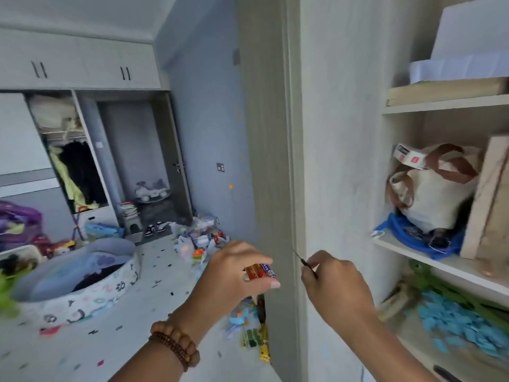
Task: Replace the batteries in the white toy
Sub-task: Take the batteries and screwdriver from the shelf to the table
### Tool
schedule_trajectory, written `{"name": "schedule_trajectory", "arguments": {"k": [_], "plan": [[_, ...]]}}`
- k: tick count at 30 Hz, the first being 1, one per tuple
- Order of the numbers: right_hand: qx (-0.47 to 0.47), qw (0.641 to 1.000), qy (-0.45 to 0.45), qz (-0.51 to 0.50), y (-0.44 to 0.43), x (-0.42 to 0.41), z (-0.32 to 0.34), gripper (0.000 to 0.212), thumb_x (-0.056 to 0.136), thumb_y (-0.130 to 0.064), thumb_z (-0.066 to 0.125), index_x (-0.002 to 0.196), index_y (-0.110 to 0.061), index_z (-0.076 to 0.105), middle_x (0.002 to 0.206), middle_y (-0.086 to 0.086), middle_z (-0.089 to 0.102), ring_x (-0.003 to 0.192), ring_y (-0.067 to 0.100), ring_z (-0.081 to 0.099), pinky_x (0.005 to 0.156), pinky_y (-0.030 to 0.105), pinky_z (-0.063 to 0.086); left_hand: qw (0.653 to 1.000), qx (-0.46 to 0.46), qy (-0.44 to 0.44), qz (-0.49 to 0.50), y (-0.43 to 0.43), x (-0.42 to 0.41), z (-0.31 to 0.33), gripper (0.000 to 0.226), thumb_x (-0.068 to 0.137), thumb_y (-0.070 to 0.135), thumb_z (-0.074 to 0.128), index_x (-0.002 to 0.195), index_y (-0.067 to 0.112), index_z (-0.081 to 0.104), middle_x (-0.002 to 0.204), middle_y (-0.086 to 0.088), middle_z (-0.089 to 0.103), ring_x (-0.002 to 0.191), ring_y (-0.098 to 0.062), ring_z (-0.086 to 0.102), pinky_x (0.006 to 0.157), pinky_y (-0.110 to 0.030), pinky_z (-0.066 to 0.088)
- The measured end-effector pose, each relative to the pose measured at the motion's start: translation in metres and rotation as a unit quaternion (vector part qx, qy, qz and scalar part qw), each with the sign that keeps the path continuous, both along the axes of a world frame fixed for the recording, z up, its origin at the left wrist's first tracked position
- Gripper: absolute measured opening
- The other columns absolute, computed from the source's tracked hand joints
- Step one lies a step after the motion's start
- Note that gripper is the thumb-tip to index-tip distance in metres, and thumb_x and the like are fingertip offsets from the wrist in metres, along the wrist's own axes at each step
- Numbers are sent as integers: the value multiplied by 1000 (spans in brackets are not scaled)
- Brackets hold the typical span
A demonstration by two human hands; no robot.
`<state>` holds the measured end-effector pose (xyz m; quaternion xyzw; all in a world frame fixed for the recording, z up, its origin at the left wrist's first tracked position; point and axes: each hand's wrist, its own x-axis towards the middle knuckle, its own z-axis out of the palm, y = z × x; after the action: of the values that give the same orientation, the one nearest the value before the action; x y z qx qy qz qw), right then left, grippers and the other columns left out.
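Note:
My left hand [234, 274] is raised in the middle of the view and grips two batteries [260, 271] with orange and blue-white wrappers between thumb and fingers. A wooden bead bracelet sits on that wrist. My right hand [330, 285] is beside it, pinching a thin dark screwdriver [304, 261] whose tip points up and to the left. A white ride-on toy [152, 190] stands far off in the doorway at the back of the room. I cannot tell if that is the task's toy.
A wooden shelf unit [440, 108] stands at right, holding a canvas bag [432, 188], a blue cord and blue pieces. A vertical cabinet panel [270, 161] is straight ahead. A round fabric bin [82, 277] and scattered toys cover the floor at left.

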<state>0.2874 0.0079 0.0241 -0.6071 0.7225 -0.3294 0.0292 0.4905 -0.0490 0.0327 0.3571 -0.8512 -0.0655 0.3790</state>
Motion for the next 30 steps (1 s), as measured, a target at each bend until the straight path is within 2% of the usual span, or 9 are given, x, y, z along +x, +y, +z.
{"name": "schedule_trajectory", "arguments": {"k": [3, 5, 12, 18, 22, 24, 26, 28, 30], "plan": [[-3, 998, 7, 64, -39, 85, 1, 23, 97, -38, 50, 107, -23, 64, 98, 10, 74, 96, 36, 69, 75, 37, 55, 998, -8, -6, 60, -17, 85, 1, 39, 70, 54, 82, 101, 29, 79, 99, 16, 69, 97, 0, 60, 88, -17, 46], [-8, 995, 5, 99, -65, 142, 2, 23, 97, -38, 50, 105, -23, 65, 99, 10, 74, 96, 36, 69, 76, 37, 56, 996, -8, -8, 89, -29, 139, 2, 42, 71, 59, 79, 102, 31, 78, 99, 18, 67, 97, -1, 60, 87, -18, 47], [-19, 984, 16, 177, -145, 285, 1, 21, 96, -35, 50, 101, -23, 66, 87, 5, 74, 88, 32, 70, 64, 34, 51, 986, -12, 0, 165, -82, 290, -1, 49, 70, 73, 68, 101, 35, 77, 98, 18, 68, 94, -4, 61, 83, -28, 52], [-20, 979, 23, 202, -234, 352, -5, 22, 96, -35, 50, 104, -22, 66, 79, 4, 66, 82, 31, 67, 61, 31, 45, 978, 12, 13, 210, -156, 358, -16, 40, 68, 60, 79, 100, 36, 77, 97, 21, 68, 96, -1, 61, 85, -16, 48], [-23, 973, 34, 226, -311, 385, -18, 18, 96, -34, 51, 98, -23, 66, 78, 4, 69, 82, 29, 68, 59, 30, 42, 973, 21, 20, 230, -220, 392, -27, 37, 70, 54, 82, 100, 34, 78, 98, 19, 69, 97, -4, 62, 83, -19, 50], [-32, 969, 42, 240, -354, 400, -24, 17, 96, -31, 51, 95, -23, 66, 79, 4, 71, 74, 25, 64, 56, 29, 39, 970, 20, 15, 243, -256, 408, -32, 36, 70, 54, 82, 100, 35, 77, 98, 20, 69, 98, -4, 62, 83, -19, 50], [-29, 966, 42, 254, -400, 415, -26, 15, 96, -31, 50, 89, -26, 62, 71, 0, 63, 68, 20, 57, 49, 27, 35, 964, 28, 20, 263, -293, 425, -33, 38, 69, 56, 82, 100, 35, 77, 98, 21, 69, 98, -4, 62, 82, -19, 50], [-26, 962, 40, 269, -444, 431, -25, 18, 97, -32, 49, 79, -27, 52, 64, -5, 54, 67, 18, 57, 45, 22, 28, 960, 39, 24, 277, -329, 442, -31, 42, 68, 63, 78, 100, 36, 77, 96, 22, 69, 97, -3, 62, 80, -20, 51], [-28, 958, 41, 283, -488, 450, -22, 20, 97, -32, 49, 79, -25, 54, 63, -6, 54, 66, 17, 58, 44, 20, 25, 956, 34, 32, 289, -363, 459, -30, 47, 67, 70, 72, 99, 35, 77, 95, 23, 68, 96, -4, 63, 80, -21, 51]]}}
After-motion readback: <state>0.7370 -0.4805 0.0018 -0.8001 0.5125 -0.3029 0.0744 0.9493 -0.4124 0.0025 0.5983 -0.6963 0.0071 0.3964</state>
